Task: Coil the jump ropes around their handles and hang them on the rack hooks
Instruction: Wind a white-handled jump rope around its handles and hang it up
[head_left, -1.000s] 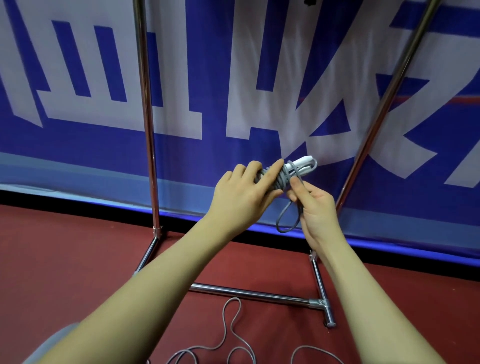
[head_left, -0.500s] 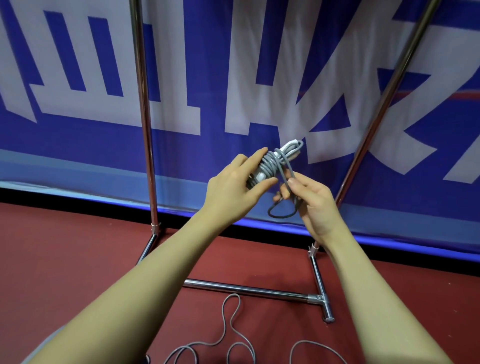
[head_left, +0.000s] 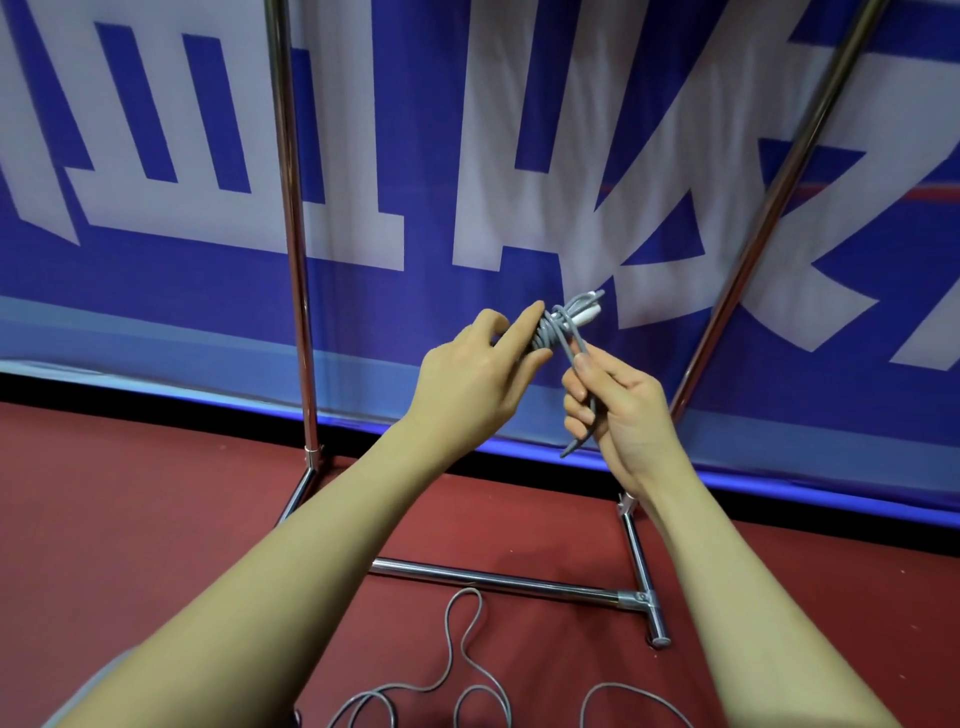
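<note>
Left hand apparently grips coiled jump rope.

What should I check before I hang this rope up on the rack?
1. Left hand holds the coiled handles firmly: ok.
2. Loose rope end tucked in: not ok, the right hand is pulling it.
3. Coil tight round the handles: cannot tell.
4. Rack hook within sight: not ok, only the rack poles and base show.
5. Other rope on the floor clear of your feet: cannot tell.
</note>
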